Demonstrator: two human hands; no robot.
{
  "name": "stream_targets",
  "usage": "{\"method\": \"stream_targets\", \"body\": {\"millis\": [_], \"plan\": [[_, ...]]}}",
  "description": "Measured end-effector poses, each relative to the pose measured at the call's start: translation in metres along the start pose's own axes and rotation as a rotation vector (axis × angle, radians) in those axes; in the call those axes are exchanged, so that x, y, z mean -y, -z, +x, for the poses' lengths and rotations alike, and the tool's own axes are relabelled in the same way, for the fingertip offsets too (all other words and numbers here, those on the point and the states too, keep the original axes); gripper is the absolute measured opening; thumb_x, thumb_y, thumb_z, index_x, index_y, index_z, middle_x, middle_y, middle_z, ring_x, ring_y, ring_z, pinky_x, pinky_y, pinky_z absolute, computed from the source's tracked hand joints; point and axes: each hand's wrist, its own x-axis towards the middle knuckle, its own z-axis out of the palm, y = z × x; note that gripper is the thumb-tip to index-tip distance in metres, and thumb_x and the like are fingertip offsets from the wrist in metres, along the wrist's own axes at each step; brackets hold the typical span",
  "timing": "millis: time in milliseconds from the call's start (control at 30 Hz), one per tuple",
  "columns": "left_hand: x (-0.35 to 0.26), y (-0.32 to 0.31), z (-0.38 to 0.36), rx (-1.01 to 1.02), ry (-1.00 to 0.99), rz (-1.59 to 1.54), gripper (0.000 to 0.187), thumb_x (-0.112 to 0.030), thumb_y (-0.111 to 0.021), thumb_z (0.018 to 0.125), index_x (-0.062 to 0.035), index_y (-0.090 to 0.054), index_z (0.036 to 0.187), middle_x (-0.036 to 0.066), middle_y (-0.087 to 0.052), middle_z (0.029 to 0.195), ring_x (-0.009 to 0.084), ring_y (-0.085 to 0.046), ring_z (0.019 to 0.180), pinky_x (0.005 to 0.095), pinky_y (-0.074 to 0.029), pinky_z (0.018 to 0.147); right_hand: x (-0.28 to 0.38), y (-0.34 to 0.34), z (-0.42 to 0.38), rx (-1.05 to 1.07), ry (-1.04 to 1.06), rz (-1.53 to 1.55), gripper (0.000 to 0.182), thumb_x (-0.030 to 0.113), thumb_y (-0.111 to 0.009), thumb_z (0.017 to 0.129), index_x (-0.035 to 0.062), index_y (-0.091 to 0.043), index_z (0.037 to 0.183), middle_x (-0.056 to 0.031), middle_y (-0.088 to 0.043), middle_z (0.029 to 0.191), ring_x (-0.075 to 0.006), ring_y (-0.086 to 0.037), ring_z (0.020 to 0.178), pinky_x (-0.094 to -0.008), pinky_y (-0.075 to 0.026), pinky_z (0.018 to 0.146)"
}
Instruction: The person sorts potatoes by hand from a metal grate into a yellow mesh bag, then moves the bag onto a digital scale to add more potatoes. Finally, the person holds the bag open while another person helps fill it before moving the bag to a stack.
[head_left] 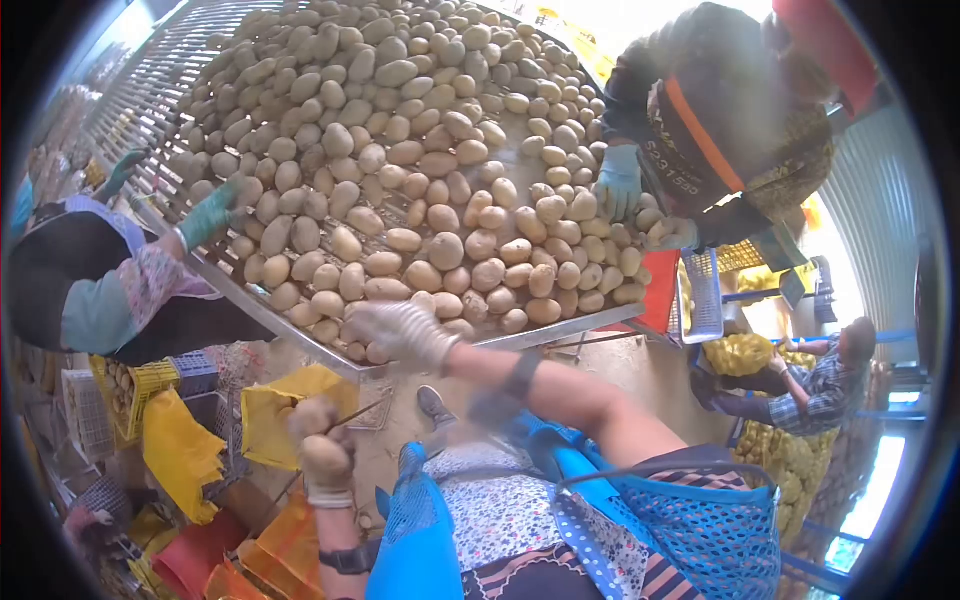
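Note:
A broad heap of potatoes [445, 250] covers the slatted sorting table [130, 110]. My right hand [405, 335], in a pale glove, reaches over the near edge of the table onto the closest potatoes; its fingers are smeared by motion. Below the table edge, my left hand [328, 488] is closed around potatoes [326, 456], its glove showing beneath them. Just behind those potatoes hangs an open yellow mesh bag [270, 420] on a thin metal frame. A blue mesh basket or bag [700, 515] hangs at my right side.
A gloved hand [207, 215] of a person on the left rests at the heap. Across to the right, another person's blue glove [620, 182] touches potatoes. Crates [125, 395] and red and orange sacks [200, 550] lie lower left. Further right, a person holds a filled yellow sack [738, 354].

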Motion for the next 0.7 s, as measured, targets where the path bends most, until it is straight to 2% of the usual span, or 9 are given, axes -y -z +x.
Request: {"method": "stream_targets", "body": {"millis": [67, 100, 133, 200, 400, 533, 567, 667, 700], "plan": [[-0.022, 0.066, -0.011, -0.14, -0.023, -0.145, 0.029, -0.032, -0.056, 0.09, -0.0062, -0.057, 0.103, 0.005, -0.059, 0.081, 0.0193, -0.059, 0.067, 0.0277, -0.051, 0.053, -0.032, 0.03, -0.023, -0.239, -0.357, 0.261, 0.019, 0.011, -0.056, 0.082, 0.0069, -0.063, 0.099, -0.0168, -0.064, 0.09, -0.0311, -0.063, 0.089, -0.0405, -0.048, 0.08], [-0.033, 0.099, -0.007, -0.25, -0.12, -0.061, 0.027, -0.031, -0.058, 0.089, -0.0057, -0.058, 0.099, 0.005, -0.06, 0.084, 0.0218, -0.06, 0.069, 0.0298, -0.053, 0.056, -0.092, 0.03, -0.049, -0.308, -0.054, -0.262, 0.024, 0.009, -0.058, 0.088, 0.0067, -0.06, 0.112, -0.0108, -0.065, 0.094, -0.0228, -0.064, 0.086, -0.0328, -0.051, 0.075], [-0.042, 0.114, -0.003, -0.264, -0.125, -0.068, 0.027, -0.031, -0.058, 0.089, -0.0057, -0.058, 0.099, 0.005, -0.06, 0.084, 0.0218, -0.06, 0.069, 0.0298, -0.053, 0.056, -0.084, 0.052, -0.055, -0.349, -0.471, 0.078, 0.018, 0.01, -0.058, 0.089, 0.0054, -0.062, 0.106, -0.0114, -0.065, 0.093, -0.0228, -0.063, 0.086, -0.0337, -0.051, 0.076], [-0.058, 0.136, 0.006, -0.78, -0.164, -0.124, 0.033, -0.036, -0.061, 0.086, -0.0062, -0.056, 0.099, 0.005, -0.06, 0.082, 0.0229, -0.062, 0.071, 0.0332, -0.056, 0.06, -0.121, 0.075, -0.087, -0.388, -0.234, -0.388, 0.021, 0.011, -0.059, 0.084, 0.012, -0.063, 0.105, -0.0114, -0.061, 0.089, -0.0318, -0.061, 0.08, -0.0413, -0.05, 0.074], [-0.073, 0.178, 0.024, -0.989, -0.335, -0.07, 0.037, -0.03, -0.064, 0.084, -0.0074, -0.054, 0.111, 0.01, -0.062, 0.101, 0.0242, -0.061, 0.087, 0.0357, -0.054, 0.07, -0.114, 0.095, -0.069, -0.253, -0.044, -0.382, 0.025, 0.01, -0.063, 0.072, 0.009, -0.06, 0.097, -0.0097, -0.059, 0.099, -0.0316, -0.058, 0.097, -0.0408, -0.048, 0.08], [-0.038, 0.077, 0.048, -1.218, -0.76, 0.357, 0.04, -0.013, -0.063, 0.084, -0.0028, -0.053, 0.122, 0.011, -0.062, 0.109, 0.0212, -0.06, 0.094, 0.0355, -0.048, 0.086, -0.127, 0.081, -0.015, -0.011, 0.313, -0.476, 0.033, 0.017, -0.062, 0.068, 0.0111, -0.058, 0.1, -0.0056, -0.055, 0.11, -0.0258, -0.052, 0.11, -0.0417, -0.044, 0.087], [-0.025, 0.066, 0.061, -1.201, -0.988, 0.864, 0.031, -0.003, -0.059, 0.086, -0.0016, -0.057, 0.117, 0.009, -0.062, 0.11, 0.0174, -0.059, 0.094, 0.0325, -0.048, 0.084, -0.135, 0.083, -0.007, 0.002, 0.321, -0.446, 0.033, 0.017, -0.062, 0.068, 0.0111, -0.058, 0.1, -0.0056, -0.055, 0.11, -0.0258, -0.052, 0.11, -0.0417, -0.044, 0.087], [0.012, -0.086, 0.093, -0.743, -0.922, 1.446, 0.023, 0.0, -0.056, 0.087, -0.0003, -0.06, 0.11, 0.006, -0.061, 0.103, 0.0151, -0.058, 0.091, 0.0304, -0.048, 0.085, -0.163, 0.1, 0.012, 0.257, 0.283, -0.493, 0.037, 0.025, -0.062, 0.072, 0.0108, -0.057, 0.106, -0.0069, -0.055, 0.113, -0.0253, -0.05, 0.114, -0.0393, -0.04, 0.088], [0.031, -0.123, 0.11, -0.498, -0.73, 0.832, 0.02, 0.0, -0.056, 0.086, -0.0017, -0.063, 0.105, 0.006, -0.061, 0.097, 0.0147, -0.058, 0.088, 0.0281, -0.049, 0.082, -0.174, 0.103, 0.012, 0.273, 0.317, -0.486, 0.04, 0.029, -0.062, 0.076, 0.0095, -0.058, 0.112, -0.008, -0.054, 0.119, -0.0263, -0.049, 0.116, -0.0422, -0.039, 0.093]]}}
